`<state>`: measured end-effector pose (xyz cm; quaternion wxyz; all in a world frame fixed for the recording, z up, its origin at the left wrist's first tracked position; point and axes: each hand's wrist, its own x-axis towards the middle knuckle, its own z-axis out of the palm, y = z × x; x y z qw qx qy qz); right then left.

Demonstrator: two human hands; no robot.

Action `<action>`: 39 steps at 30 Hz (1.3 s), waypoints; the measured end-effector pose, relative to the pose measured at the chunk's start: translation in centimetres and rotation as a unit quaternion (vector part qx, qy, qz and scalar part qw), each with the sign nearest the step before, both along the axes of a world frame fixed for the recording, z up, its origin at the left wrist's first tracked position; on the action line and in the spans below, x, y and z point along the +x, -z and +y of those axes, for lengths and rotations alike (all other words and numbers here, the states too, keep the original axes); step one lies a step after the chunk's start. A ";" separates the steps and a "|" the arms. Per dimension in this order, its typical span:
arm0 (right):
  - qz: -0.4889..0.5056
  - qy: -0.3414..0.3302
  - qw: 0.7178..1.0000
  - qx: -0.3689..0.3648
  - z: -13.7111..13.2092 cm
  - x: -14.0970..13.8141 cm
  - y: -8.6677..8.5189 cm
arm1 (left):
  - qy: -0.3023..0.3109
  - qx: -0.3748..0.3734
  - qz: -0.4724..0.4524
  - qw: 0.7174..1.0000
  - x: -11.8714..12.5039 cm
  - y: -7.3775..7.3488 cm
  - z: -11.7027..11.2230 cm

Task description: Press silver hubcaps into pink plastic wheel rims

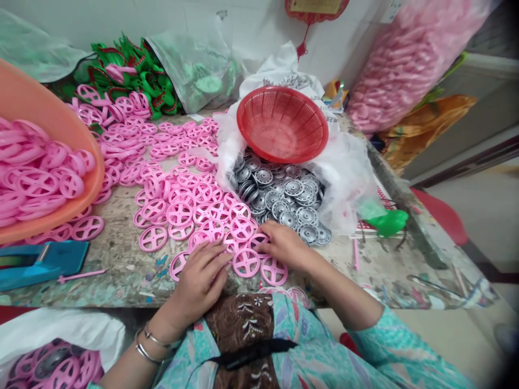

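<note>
— What lies at the left?
— An orange tub (60, 116) heaped with wheels, and a blue tool (44, 262) on the desk (121, 259). A bag (60, 329) below is cut off.
— And the hands?
— The left hand (203, 275) lies flat on the pink wheels (180, 213) by the near edge, fingers spread, gripping nothing. The right hand (284, 246) curls over one; its fingertips are hidden, so I cannot tell.
— How much is left?
— Many wheels are loose, and the grey discs (284, 197) under the red basket (283, 124) are piled high.
</note>
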<state>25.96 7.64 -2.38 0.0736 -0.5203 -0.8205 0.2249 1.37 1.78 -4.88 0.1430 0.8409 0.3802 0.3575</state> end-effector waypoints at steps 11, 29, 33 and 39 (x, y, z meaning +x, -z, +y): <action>0.064 -0.100 0.890 0.441 -2.6 -0.8 -0.9 | 0.014 -0.595 -0.413 0.690 4.8 -3.3 2.2; 0.350 0.093 0.929 0.079 -1.8 -1.7 -1.2 | 0.012 -0.593 -0.524 0.612 5.2 -3.1 2.8; 0.384 0.119 0.915 0.028 -1.2 -1.9 -0.2 | -0.011 -0.588 -0.541 0.601 5.5 -2.7 2.4; 0.451 0.149 0.874 -0.098 -1.5 -2.1 0.7 | -0.058 -0.556 -0.592 0.580 5.5 -1.9 2.6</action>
